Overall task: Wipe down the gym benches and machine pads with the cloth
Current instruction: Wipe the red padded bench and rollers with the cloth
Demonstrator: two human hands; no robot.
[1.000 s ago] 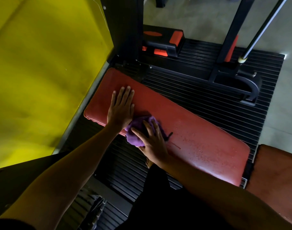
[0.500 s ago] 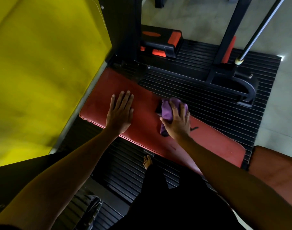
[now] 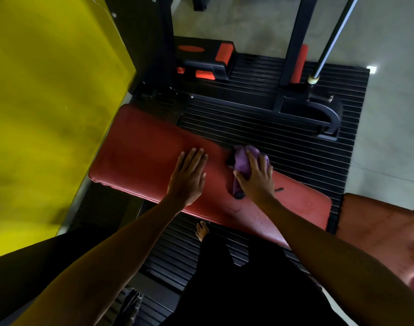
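The cloth (image 3: 243,161) lies at the far edge of the bench (image 3: 140,158), under the right hand (image 3: 256,178). The left hand (image 3: 188,178) rests flat just left of it. A floor mat (image 3: 300,154) lies beneath, with the machine frame (image 3: 293,109) behind.

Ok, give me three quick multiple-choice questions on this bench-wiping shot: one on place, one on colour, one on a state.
1. Where is the cloth? A) in a bucket B) at the far edge of the red bench, under the right hand C) on a shelf
2. Cloth colour? A) white B) green C) purple
3. The left hand is: A) flat on the bench B) gripping the cloth C) raised in air
Answers: 1 B, the right hand holds it there; 2 C, its fabric reads purple; 3 A, it lies spread, palm down.
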